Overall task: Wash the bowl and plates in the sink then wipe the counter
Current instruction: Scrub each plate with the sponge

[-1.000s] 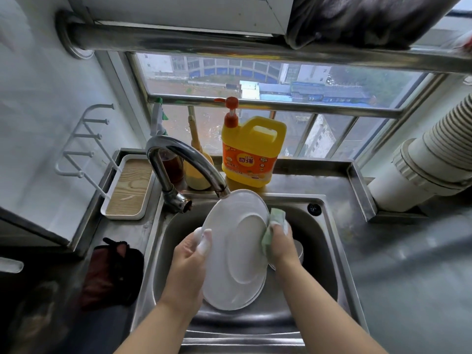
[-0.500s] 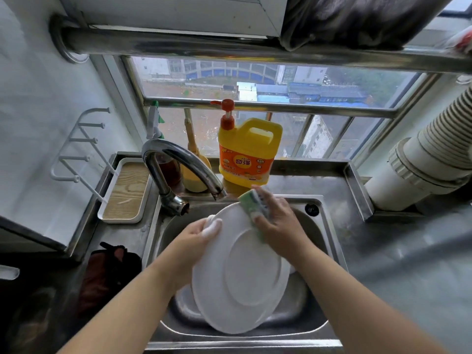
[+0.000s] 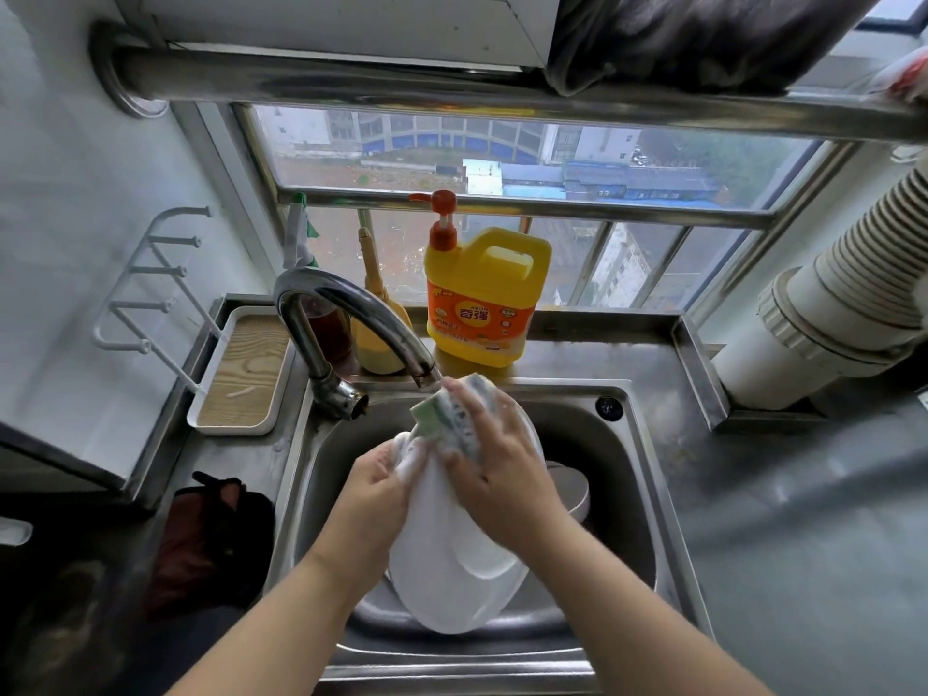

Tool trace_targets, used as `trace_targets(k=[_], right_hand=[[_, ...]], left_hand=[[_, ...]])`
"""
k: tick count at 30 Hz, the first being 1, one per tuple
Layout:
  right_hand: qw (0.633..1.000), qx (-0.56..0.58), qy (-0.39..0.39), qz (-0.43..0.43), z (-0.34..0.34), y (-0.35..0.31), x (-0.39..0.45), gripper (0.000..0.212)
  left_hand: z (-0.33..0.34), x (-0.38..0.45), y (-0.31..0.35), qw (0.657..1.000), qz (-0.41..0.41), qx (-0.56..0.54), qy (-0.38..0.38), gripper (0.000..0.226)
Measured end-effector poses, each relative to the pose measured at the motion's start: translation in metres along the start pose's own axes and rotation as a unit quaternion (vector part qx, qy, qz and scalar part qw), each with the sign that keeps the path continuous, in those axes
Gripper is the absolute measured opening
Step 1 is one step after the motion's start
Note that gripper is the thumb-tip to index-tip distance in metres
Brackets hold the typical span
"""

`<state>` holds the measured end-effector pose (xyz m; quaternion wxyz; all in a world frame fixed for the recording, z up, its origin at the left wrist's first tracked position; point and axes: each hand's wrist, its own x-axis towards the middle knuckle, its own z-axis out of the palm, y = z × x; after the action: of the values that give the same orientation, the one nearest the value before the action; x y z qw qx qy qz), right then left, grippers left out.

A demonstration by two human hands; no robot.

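Over the last second the right hand slid its pinched sponge up to the top rim while left hand fingers grip the plate, tipped over the sink, so scrubbing's still underway.

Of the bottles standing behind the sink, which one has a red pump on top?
The big yellow detergent jug, standing right of the faucet. The smaller yellow bottle and the brown one beside it sit partly behind the faucet and show no red pump.
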<state>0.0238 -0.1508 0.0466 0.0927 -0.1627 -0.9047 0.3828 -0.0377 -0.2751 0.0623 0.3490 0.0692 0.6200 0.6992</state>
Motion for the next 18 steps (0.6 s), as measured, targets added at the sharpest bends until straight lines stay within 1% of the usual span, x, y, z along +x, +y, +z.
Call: trace_targets(k=[1,3,4,5,7,8,9,10,11,13,14,15,16,17,18], right_hand=[[0.999,0.023,0.014,0.046,-0.004,0.010,0.011,0.055],[0.978,0.110,0.065,0.168,-0.016,0.025,0.026,0.054],[0.972,0.129,0.081,0.181,-0.017,0.026,0.027,0.054],[0.978,0.115,0.079,0.152,-0.016,0.017,0.022,0.055],[0.996,0.053,0.047,0.051,-0.003,-0.007,0.011,0.057],[0.998,0.048,0.033,0.023,0.002,-0.013,0.006,0.057],[0.997,0.061,0.035,0.030,0.004,-0.010,0.008,0.056],[0.990,0.105,0.055,0.073,0.002,0.000,0.015,0.053],[0.974,0.155,0.086,0.140,0.000,0.017,0.025,0.050],[0.924,0.242,0.101,0.280,-0.006,0.048,0.030,0.044],[0.894,0.295,0.103,0.320,-0.003,0.062,0.024,0.040],[0.856,0.357,0.111,0.357,0.006,0.075,0.015,0.035],[0.805,0.427,0.109,0.398,0.017,0.082,0.003,0.032],[0.748,0.490,0.098,0.436,0.028,0.086,-0.007,0.033],[0.710,0.532,0.089,0.453,0.036,0.087,-0.016,0.036]], left_hand=[[-0.001,-0.001,0.000,1.000,-0.001,0.001,0.009,0.032],[-0.001,-0.002,0.002,1.000,0.003,0.005,0.019,0.031],[0.000,-0.002,0.004,1.000,0.008,0.009,0.019,0.029],[0.001,-0.001,0.005,1.000,0.014,0.013,0.019,0.027],[0.002,-0.001,0.006,0.999,0.022,0.009,0.021,0.025],[0.002,-0.002,0.006,0.999,0.021,0.007,0.024,0.025],[0.001,-0.004,0.006,0.999,0.019,0.008,0.025,0.025],[0.001,-0.005,0.005,0.999,0.019,0.010,0.027,0.026],[0.001,-0.007,0.005,0.999,0.023,0.009,0.032,0.028],[0.003,-0.011,0.007,0.998,0.034,-0.003,0.045,0.035],[0.005,-0.011,0.008,0.998,0.041,-0.013,0.051,0.037],[0.007,-0.011,0.008,0.997,0.048,-0.023,0.054,0.039],[0.009,-0.012,0.008,0.997,0.052,-0.032,0.053,0.038],[0.010,-0.014,0.005,0.997,0.049,-0.040,0.050,0.035],[0.011,-0.016,0.001,0.997,0.040,-0.043,0.042,0.030]])
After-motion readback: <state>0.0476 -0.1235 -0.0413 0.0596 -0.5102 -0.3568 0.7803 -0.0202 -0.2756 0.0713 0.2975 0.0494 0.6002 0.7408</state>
